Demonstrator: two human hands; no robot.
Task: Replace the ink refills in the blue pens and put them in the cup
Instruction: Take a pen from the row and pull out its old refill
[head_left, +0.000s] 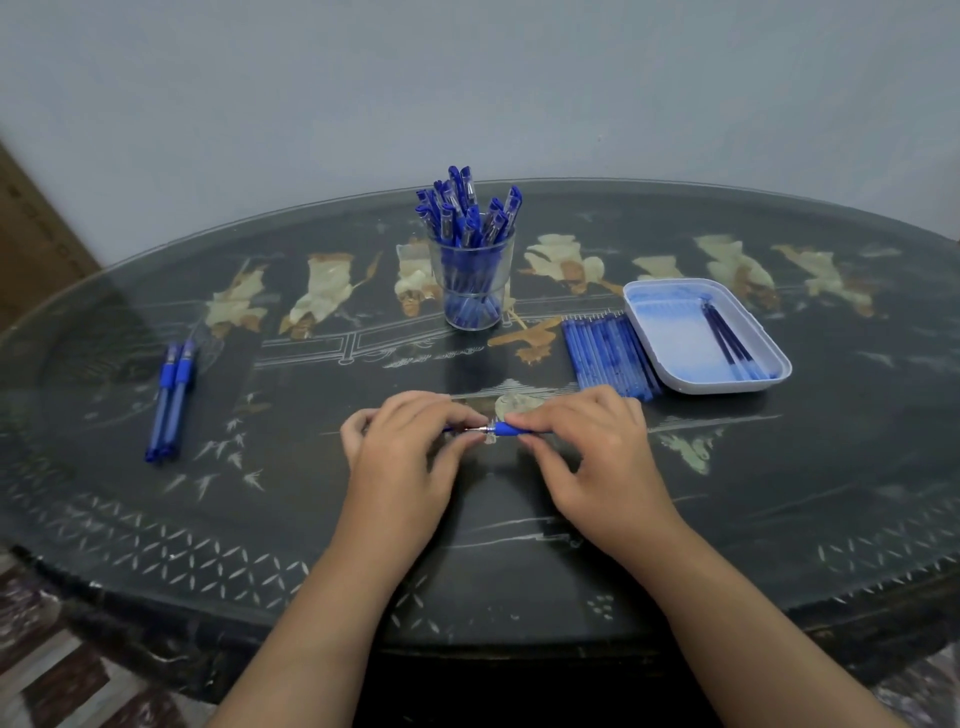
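Head: both hands grip blue pen

A glossy, glass-smooth finish is shown by the dark oval lacquered table. The clear round cup is seen to be smooth and transparent; whether glass or plastic cannot be told. The slim blue plastic pen is tipped with shiny metal. Translucent plastic is seen in the row of blue ink refills, smooth plastic in the pale rectangular tray
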